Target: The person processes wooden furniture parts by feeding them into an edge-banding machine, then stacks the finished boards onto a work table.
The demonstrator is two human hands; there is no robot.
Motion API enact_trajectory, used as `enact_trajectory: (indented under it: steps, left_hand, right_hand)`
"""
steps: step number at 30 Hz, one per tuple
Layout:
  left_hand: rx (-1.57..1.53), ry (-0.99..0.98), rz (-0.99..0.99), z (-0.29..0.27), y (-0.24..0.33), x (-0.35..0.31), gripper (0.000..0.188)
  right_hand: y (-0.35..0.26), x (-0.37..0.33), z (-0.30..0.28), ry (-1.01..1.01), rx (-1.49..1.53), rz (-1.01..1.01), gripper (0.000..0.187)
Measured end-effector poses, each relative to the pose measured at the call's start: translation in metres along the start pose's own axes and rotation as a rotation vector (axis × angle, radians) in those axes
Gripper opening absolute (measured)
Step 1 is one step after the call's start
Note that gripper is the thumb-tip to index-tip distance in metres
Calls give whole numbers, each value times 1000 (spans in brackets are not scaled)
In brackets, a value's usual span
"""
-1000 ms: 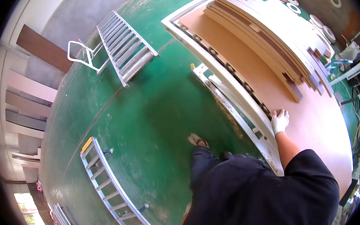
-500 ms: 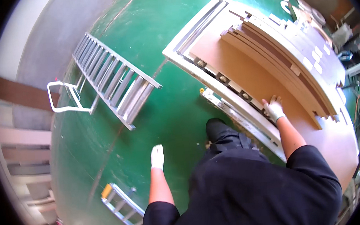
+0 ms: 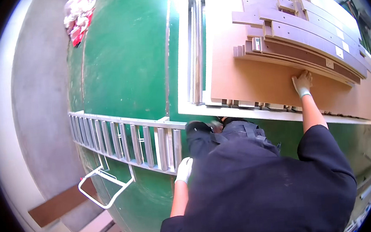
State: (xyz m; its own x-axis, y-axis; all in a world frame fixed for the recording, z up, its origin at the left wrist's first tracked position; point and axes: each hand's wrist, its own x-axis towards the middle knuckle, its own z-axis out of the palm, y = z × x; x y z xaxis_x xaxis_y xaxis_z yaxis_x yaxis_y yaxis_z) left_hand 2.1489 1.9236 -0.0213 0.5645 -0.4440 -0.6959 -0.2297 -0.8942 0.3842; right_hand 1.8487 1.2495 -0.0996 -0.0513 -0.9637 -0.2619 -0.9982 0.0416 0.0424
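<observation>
My right hand (image 3: 303, 82), in a pale glove, lies on a large flat brown board (image 3: 257, 82). Its thumb stands apart and its fingertips reach the near edge of a stack of curved brown panels (image 3: 302, 52). My left hand (image 3: 184, 169), also gloved, hangs low beside the near end of a metal roller conveyor (image 3: 126, 140). Nothing shows in it, and its fingers look stretched out, though I cannot tell whether they touch the frame. Pale curved pieces with small holes (image 3: 309, 30) lie on top of the stack.
A white-framed roller table (image 3: 187, 81) carries the board. The conveyor has a white tubular leg (image 3: 109, 205) sticking out to the left. A red and white bundle (image 3: 77, 20) lies at the far left on the green floor (image 3: 122, 64). Planks (image 3: 64, 204) lie along the wall.
My view has turned right, so the board now runs across in front of me. My right hand has shifted to the panel stack. My left hand is now close to the conveyor's end.
</observation>
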Motion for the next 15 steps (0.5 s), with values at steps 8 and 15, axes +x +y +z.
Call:
enact_trajectory:
  steps: [8, 15]
  left_hand:
    - [-348, -357, -189, -176, -54, 140, 40]
    - [397, -313, 372, -345, -71, 412, 33]
  right_hand:
    - [-158, -104, 22, 133, -31, -18, 89]
    - [-315, -203, -4, -152, 26, 118, 100]
